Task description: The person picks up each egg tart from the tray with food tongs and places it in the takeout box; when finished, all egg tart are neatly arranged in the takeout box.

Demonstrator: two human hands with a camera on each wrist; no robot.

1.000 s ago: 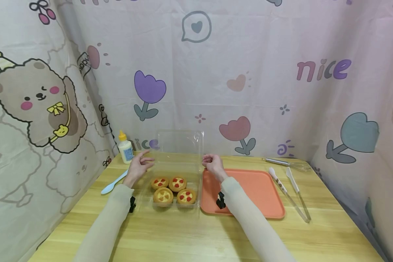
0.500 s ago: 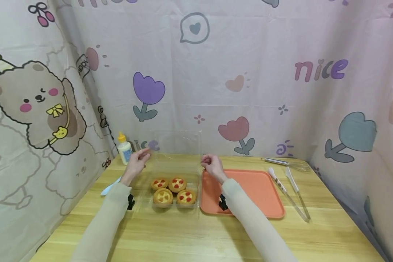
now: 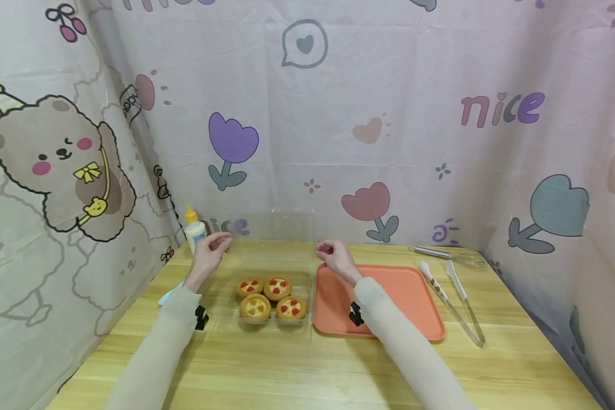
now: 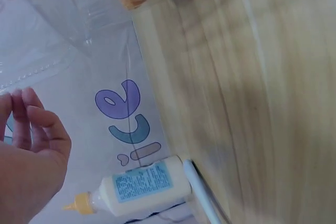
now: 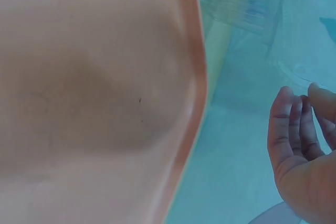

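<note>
A clear plastic clamshell box [image 3: 310,287] stands on the table with its lid [image 3: 293,228] raised and leaning back. Inside its base are several small round tarts [image 3: 255,308], most with red pieces on top. Just left of the lid, my left hand [image 3: 207,259] has thumb and fingers loosely bent, with a small gap to the plastic edge. My right hand [image 3: 336,259] is at the lid's right edge, above the orange tray's corner, its fingers loosely curled. In the right wrist view nothing shows between its fingertips; whether they brush the plastic is hard to tell.
A glue bottle [image 3: 193,228] with a yellow cap stands behind my left hand, a light blue spoon [image 3: 170,294] partly under that arm. Right of the box lie an orange tray [image 3: 405,302], tongs [image 3: 456,307] and a whisk [image 3: 448,256]. A printed curtain [image 3: 415,142] hangs behind.
My left hand has moved left, away from the lid, and covers more of the spoon and bottle. The lid has tipped slightly further back. My right hand has stayed nearly in place.
</note>
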